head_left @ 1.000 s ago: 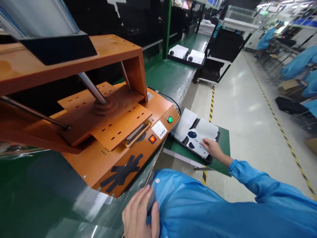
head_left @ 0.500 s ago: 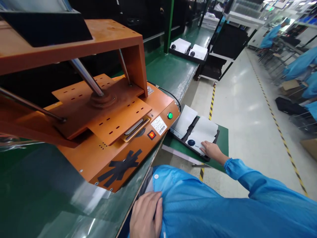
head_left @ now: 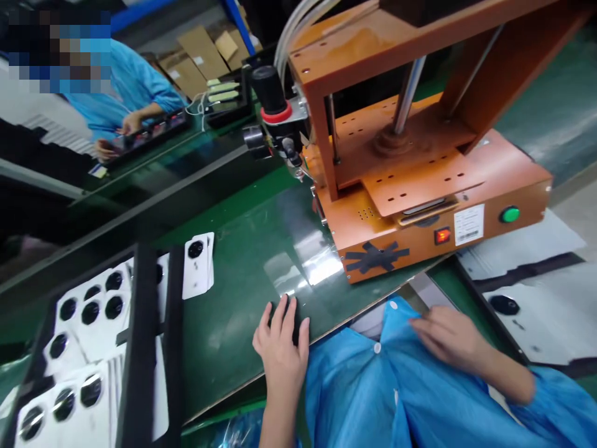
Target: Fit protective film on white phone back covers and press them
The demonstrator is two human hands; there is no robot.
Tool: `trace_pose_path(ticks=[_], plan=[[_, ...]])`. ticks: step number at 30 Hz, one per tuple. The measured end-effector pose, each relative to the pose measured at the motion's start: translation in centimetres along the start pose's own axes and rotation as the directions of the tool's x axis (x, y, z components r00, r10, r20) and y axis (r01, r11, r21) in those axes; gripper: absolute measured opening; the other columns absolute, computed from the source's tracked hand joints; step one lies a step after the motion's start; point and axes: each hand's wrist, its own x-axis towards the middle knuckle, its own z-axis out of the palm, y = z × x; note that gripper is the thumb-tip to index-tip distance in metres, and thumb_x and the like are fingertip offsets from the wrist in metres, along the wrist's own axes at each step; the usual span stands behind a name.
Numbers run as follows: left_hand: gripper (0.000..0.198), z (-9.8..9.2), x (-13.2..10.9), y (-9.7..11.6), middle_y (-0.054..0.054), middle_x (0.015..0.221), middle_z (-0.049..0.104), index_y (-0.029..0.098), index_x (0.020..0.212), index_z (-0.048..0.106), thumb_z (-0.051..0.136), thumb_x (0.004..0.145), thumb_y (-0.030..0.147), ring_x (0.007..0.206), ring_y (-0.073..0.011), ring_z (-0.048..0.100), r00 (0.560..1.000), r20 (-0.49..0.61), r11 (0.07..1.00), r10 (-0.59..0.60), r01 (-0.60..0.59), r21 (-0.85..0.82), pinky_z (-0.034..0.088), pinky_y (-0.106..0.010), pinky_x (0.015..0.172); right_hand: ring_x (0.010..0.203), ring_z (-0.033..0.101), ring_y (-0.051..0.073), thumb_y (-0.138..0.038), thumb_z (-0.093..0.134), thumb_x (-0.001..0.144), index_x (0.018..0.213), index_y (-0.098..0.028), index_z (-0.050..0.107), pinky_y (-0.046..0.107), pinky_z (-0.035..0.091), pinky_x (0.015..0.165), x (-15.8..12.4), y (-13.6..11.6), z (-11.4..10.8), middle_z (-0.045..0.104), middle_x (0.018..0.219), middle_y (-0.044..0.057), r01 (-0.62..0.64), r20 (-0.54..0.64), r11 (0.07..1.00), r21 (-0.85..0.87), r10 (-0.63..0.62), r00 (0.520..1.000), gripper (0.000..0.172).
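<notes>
My left hand is open, its fingers spread just above or on the green worktop; nothing shows in it. My right hand is in front of my blue smock, fingers bent and smeared by motion, so whether they hold anything cannot be made out. Beyond my hands stands an orange press machine with a green button and a lit red switch. Left of my left hand lie a few white phone back covers with round black camera rings, slightly fanned.
A black tray at the left holds several white back covers. Another tray with white covers is at the right, below the press. Across the bench a co-worker in blue handles small items. Cardboard boxes stand behind.
The view has swung left, bringing in the left tray and a co-worker. My right hand has left the right tray for my smock; my left hand has moved from my lap to the worktop.
</notes>
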Motion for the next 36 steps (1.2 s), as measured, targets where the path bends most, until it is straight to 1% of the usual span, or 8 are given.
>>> trace_pose_path(ticks=[3, 6, 10, 15, 19, 23, 31, 36], plan=[[0.049, -0.3, -2.2, -0.3, -0.009, 0.144, 0.062, 0.029, 0.142, 0.056, 0.064, 0.094, 0.028, 0.137, -0.0353, 0.049, 0.996, 0.087, 0.999, 0.011, -0.014, 0.030, 0.035, -0.053, 0.106, 0.070, 0.056, 0.016, -0.018, 0.057, 0.096, 0.109, -0.023, 0.070, 0.034, 0.043, 0.062, 7.9, -5.3, 3.6, 0.063, 0.074, 0.002, 0.341, 0.124, 0.932, 0.123, -0.355, 0.926, 0.019], [0.048, -1.4, -4.5, -0.3, -0.009, 0.148, 0.057, 0.030, 0.142, 0.056, 0.062, 0.094, 0.029, 0.138, -0.0317, 0.048, 0.989, 0.142, 0.998, 0.041, -0.033, -0.056, 0.037, -0.049, 0.108, 0.066, 0.051, 0.016, -0.020, 0.053, 0.098, 0.102, -0.020, 0.069, 0.033, 0.039, 0.060, 13.9, -8.9, 6.4, 0.059, 0.069, 0.000, 0.396, 0.047, 0.894, 0.209, -0.414, 0.909, 0.017], [0.034, -2.6, -2.4, -2.3, -0.010, 0.141, 0.059, 0.028, 0.130, 0.063, 0.058, 0.097, 0.029, 0.131, -0.0280, 0.054, 0.997, 0.063, 0.987, -0.033, 0.042, -0.153, 0.040, -0.047, 0.109, 0.076, 0.057, 0.015, -0.022, 0.050, 0.101, 0.099, -0.022, 0.068, 0.029, 0.045, 0.068, 19.8, -11.7, 9.8, 0.064, 0.081, 0.001, 0.231, 0.005, 0.907, 0.352, -0.249, 0.969, 0.018], [0.029, -0.7, 6.8, -6.3, -0.009, 0.138, 0.063, 0.027, 0.120, 0.071, 0.054, 0.098, 0.036, 0.127, -0.0297, 0.055, 0.986, 0.029, 0.974, -0.167, 0.169, -0.150, 0.040, -0.051, 0.110, 0.088, 0.062, 0.015, -0.024, 0.050, 0.103, 0.104, -0.023, 0.067, 0.027, 0.047, 0.076, 24.9, -12.2, 13.5, 0.067, 0.099, 0.003, -0.032, 0.069, 0.937, 0.347, 0.009, 0.998, 0.017], [0.036, 1.2, 10.2, -8.2, -0.003, 0.141, 0.064, 0.034, 0.127, 0.069, 0.067, 0.091, 0.039, 0.136, -0.0327, 0.049, 0.979, 0.097, 0.970, -0.177, 0.190, -0.154, 0.035, -0.056, 0.112, 0.095, 0.058, 0.021, -0.020, 0.053, 0.100, 0.107, -0.021, 0.068, 0.033, 0.045, 0.083, 26.3, -10.3, 14.9, 0.065, 0.100, 0.007, -0.021, 0.050, 0.994, 0.111, 0.015, 0.999, 0.016], [0.032, 1.5, 9.6, -8.2, -0.001, 0.136, 0.068, 0.036, 0.121, 0.071, 0.070, 0.089, 0.039, 0.138, -0.0313, 0.047, 0.975, 0.111, 0.959, -0.194, 0.213, -0.189, 0.029, -0.057, 0.116, 0.098, 0.054, 0.023, -0.022, 0.058, 0.099, 0.107, -0.022, 0.069, 0.038, 0.040, 0.083, 26.3, -9.2, 15.3, 0.064, 0.103, 0.006, 0.047, 0.075, 0.999, -0.018, -0.046, 0.996, 0.013], [0.014, 1.1, 9.4, -8.1, 0.000, 0.127, 0.073, 0.031, 0.103, 0.074, 0.068, 0.090, 0.031, 0.137, -0.0276, 0.048, 0.968, 0.114, 0.935, -0.224, 0.246, -0.254, 0.026, -0.054, 0.117, 0.096, 0.050, 0.024, -0.019, 0.053, 0.101, 0.107, -0.019, 0.069, 0.040, 0.035, 0.081, 26.5, -10.6, 15.7, 0.065, 0.099, 0.008, 0.264, 0.188, 0.958, -0.114, -0.240, 0.952, 0.017], [0.015, 1.3, 9.4, -8.0, 0.000, 0.131, 0.071, 0.032, 0.103, 0.076, 0.065, 0.092, 0.032, 0.137, -0.0278, 0.048, 0.970, 0.129, 0.952, -0.207, 0.230, -0.202, 0.028, -0.056, 0.115, 0.093, 0.052, 0.026, -0.016, 0.054, 0.099, 0.103, -0.014, 0.069, 0.042, 0.035, 0.082, 26.1, -10.8, 15.2, 0.067, 0.095, 0.011, 0.286, 0.168, 0.948, -0.141, -0.262, 0.950, 0.016]])
